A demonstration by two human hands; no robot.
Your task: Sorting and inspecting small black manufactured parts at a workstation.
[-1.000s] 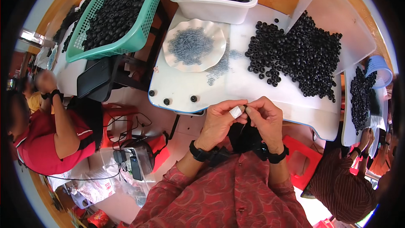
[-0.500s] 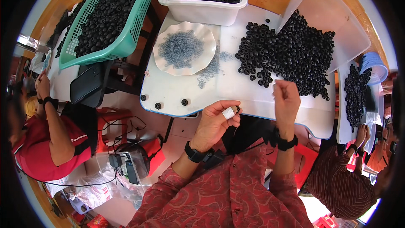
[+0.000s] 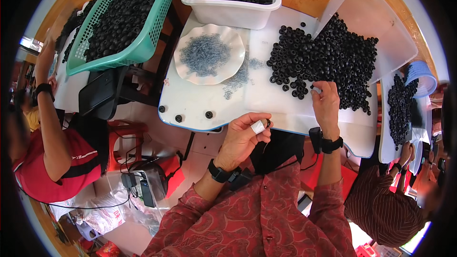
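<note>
My left hand (image 3: 238,141) is closed in front of the table's near edge, its fingertips pinching a small black ring-shaped part (image 3: 268,123). White tape (image 3: 258,127) wraps one of its digits. Over the table, my right hand (image 3: 326,106) has its fingers pressed together at the near edge of a heap of black ring-shaped parts (image 3: 342,57). Whatever lies between those fingertips is too small to make out. A scalloped white plate (image 3: 233,68) at the middle left carries many tiny bluish clear rings (image 3: 203,54). More such rings are scattered beside it.
A white tub (image 3: 228,12) and a green basket (image 3: 143,50), both with black parts, stand at the back and left. A clear bin (image 3: 381,33) lies tipped behind the heap. Several single parts (image 3: 178,118) sit along the table's front-left edge. Other people work on both sides.
My right hand has moved forward to the heap's near edge. My left hand stays where it was with the black part. The person at left has raised an arm.
</note>
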